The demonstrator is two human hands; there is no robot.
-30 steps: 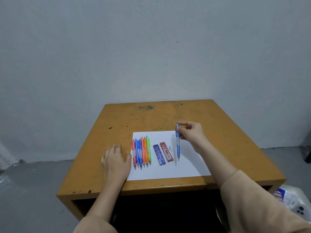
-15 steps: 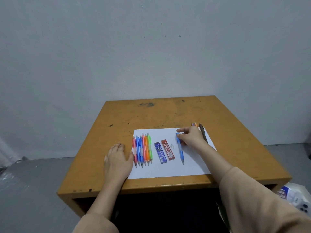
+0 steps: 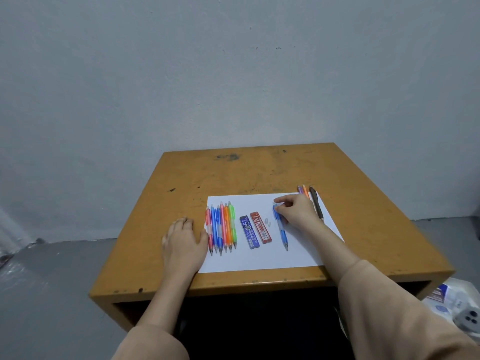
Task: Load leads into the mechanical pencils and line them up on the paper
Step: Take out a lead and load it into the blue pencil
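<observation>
Blue pencil (image 3: 281, 229): lies on the paper (image 3: 259, 258), tip toward the person.
Right hand (image 3: 298, 211): fingertips pinch the pencil's top end.
Lead cases (image 3: 250, 233): blue and red, side by side, just left of it.
Pencil row (image 3: 220, 227): six, packed together, at the paper's left.
Left hand (image 3: 183, 237): flat and relaxed on the table (image 3: 259, 170), thumb at the row.
Spare pencils (image 3: 315, 203): three, beyond the right hand.

The scene was lit evenly by soft, cool light, and only faint shadows were thrown on the paper (image 3: 259, 258) beside the right hand (image 3: 298, 213). The edges of the worktop (image 3: 259, 172) were splayed outward by the wide-angle lens, fine detail was rendered slightly soft, and the space beneath was left in deep shadow.
</observation>
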